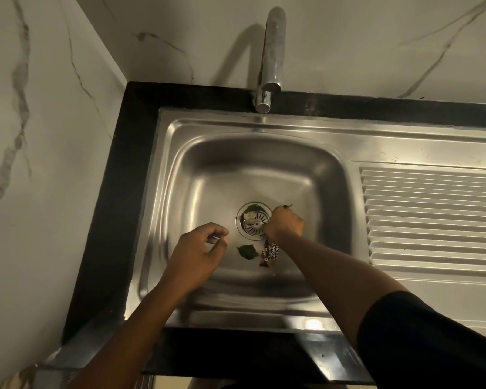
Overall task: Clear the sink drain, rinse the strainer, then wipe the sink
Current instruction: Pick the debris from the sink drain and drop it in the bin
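Observation:
A round metal strainer (255,225) sits in the drain of the steel sink (197,175), with a green leaf and pale scraps (250,213) lying on its far side. My right hand (285,221) is closed just right of the drain, and a bit of green leaf (287,205) sticks out past its fingers. My left hand (201,248) hovers left of the drain, fingers loosely curled, holding nothing. On the basin floor between my hands lie another green leaf (247,251) and a brown snack wrapper (269,255).
A chrome tap (272,60) stands at the back over the basin. A ribbed draining board (432,217) lies to the right. Black counter (110,220) frames the sink, with marble wall to the left and behind.

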